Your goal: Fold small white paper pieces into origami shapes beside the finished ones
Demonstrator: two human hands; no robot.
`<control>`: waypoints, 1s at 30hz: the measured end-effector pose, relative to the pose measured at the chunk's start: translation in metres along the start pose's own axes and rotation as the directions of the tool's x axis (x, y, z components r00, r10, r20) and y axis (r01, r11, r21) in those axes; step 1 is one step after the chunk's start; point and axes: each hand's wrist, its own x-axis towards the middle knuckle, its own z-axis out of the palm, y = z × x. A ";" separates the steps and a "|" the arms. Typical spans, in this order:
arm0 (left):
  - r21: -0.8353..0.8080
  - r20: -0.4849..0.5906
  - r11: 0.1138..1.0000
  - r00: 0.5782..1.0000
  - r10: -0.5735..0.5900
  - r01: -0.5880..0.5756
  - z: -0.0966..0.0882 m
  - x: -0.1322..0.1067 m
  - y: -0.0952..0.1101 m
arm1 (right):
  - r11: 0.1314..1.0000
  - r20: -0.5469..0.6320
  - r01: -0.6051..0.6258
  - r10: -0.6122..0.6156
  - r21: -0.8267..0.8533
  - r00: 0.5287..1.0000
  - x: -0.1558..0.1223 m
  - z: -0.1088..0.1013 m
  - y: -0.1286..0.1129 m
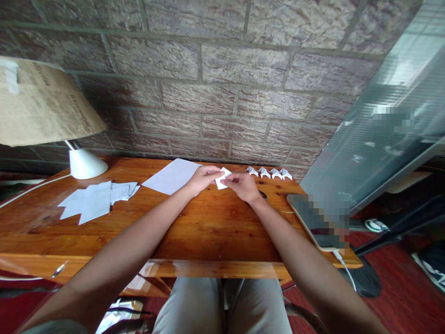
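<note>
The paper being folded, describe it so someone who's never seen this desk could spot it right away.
Start at the wooden desk against the brick wall. Near its far edge, both hands meet: the left hand and right hand pinch a small white folded paper between them. Unlike the flat sheet, the cut scraps and the row of finished folds, it alone is held.

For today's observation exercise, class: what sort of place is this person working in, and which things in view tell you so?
Probably a home or study desk used for paper folding: a wooden table against a brick wall, a table lamp, and both hands pinching a small folded paper near a row of finished folded pieces.
</note>
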 end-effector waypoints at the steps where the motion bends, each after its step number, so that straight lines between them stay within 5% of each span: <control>1: -0.005 -0.006 1.000 1.000 -0.002 0.002 0.000 0.000 0.000 | 1.000 -0.002 -0.003 0.003 0.000 1.000 0.000 0.000 0.000; 20: -0.083 -0.122 0.996 0.992 -0.031 0.021 0.006 -0.005 0.009 | 0.998 -0.063 -0.026 0.030 0.057 0.998 -0.001 0.003 -0.004; 25: -0.083 -0.113 0.996 0.993 -0.032 0.022 0.008 -0.006 0.009 | 0.988 -0.140 0.007 0.015 0.153 0.990 -0.001 0.004 -0.004; 30: -0.042 -0.113 0.999 0.993 -0.020 0.015 0.009 -0.006 0.008 | 0.955 -0.075 -0.045 0.070 0.293 0.995 0.001 0.005 -0.003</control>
